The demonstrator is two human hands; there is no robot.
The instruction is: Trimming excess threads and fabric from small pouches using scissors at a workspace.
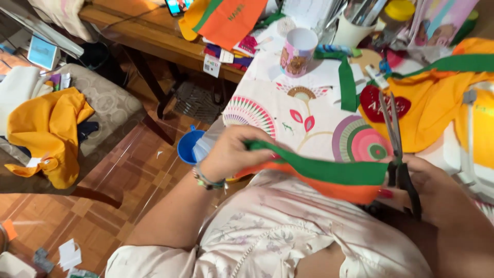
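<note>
In the lower middle of the frame, the left hand [232,153] is gripping one end of a green and orange felt strip [329,177], its fingers curled shut around the fabric. The strip is stretching rightward across the frame, held up just above the person's lap, green layer on top and orange beneath. At the lower right, the right hand [435,193] is holding black-handled scissors [399,149], fingers closed through the loops; the blades are pointing toward the top of the frame, right at the strip's right end, and how far apart they are standing cannot be told. Behind the hands, a desk covered with a floral-patterned cloth [303,121] is filling the centre. A pink mug [297,51] is standing on it near the top centre, with another green strip [347,82] lying just right of it. Yellow fabric [437,123] with a red heart patch [383,105] is lying at the right. A blue cup [189,146] is sitting on the floor left of the left hand.
</note>
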